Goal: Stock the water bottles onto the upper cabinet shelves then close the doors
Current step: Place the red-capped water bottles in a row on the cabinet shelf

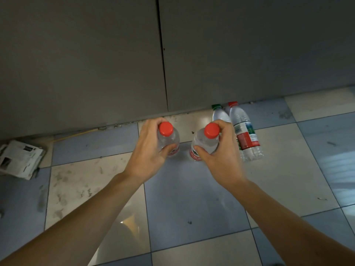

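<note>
Grey cabinet doors (96, 54), both closed with a seam between them, fill the upper frame above a scuffed blue-and-white tiled floor (192, 198); a folded newspaper (19, 160) lies at the left edge. Frame centre, left hand (151, 150) wraps a red-capped water bottle (169, 135) by its shoulder, and right hand (217, 150) wraps a second red-capped bottle (207, 139) likewise, both upright, side by side and slightly apart. Right of them by the cabinet base stand a red-capped bottle with label (244, 131) and a green-capped bottle (220, 114), touching.
</note>
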Available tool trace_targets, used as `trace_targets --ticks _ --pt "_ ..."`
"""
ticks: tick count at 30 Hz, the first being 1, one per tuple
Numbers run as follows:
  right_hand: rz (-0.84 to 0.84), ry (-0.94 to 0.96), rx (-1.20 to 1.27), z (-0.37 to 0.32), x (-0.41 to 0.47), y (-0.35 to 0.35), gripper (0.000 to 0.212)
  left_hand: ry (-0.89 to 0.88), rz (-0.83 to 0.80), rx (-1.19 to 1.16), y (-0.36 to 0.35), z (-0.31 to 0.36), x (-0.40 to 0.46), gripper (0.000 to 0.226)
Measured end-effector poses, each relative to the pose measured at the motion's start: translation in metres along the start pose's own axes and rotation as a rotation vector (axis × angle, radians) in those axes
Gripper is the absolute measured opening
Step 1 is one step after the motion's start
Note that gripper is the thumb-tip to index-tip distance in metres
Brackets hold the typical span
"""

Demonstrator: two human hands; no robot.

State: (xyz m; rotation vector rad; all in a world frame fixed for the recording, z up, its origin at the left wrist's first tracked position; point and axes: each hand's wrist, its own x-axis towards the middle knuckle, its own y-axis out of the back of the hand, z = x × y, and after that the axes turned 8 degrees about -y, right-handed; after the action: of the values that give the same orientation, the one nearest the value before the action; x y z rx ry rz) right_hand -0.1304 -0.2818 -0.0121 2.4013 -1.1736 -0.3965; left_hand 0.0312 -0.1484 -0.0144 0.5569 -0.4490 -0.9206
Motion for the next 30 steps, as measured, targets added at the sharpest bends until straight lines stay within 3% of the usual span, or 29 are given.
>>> trace_targets --ticks 8,12,19,25,30 --pt "-0.082 -0.178 0.114 0.032 -0.001 -0.008 0.081 0.148 0.011 -0.181 -0.018 -0.02 0.001 0.08" --pt "-0.099 -0.243 0.147 0.053 0.006 -0.028 0.072 0.255 0.145 -0.318 -0.042 -0.032 -0.001 0.079" --pt "-0.034 -0.305 0.178 0.048 0.007 -0.035 0.067 0.324 0.19 -0.3 -0.05 -0.023 -0.001 0.067" --pt "-0.075 -0.298 0.193 -0.025 -0.005 0.013 0.063 0.332 0.175 -0.275 0.012 0.045 -0.004 0.069" --pt "-0.106 -0.281 0.24 -0.166 -0.026 0.099 0.066 0.328 0.178 -0.279 0.117 0.161 -0.003 0.073"
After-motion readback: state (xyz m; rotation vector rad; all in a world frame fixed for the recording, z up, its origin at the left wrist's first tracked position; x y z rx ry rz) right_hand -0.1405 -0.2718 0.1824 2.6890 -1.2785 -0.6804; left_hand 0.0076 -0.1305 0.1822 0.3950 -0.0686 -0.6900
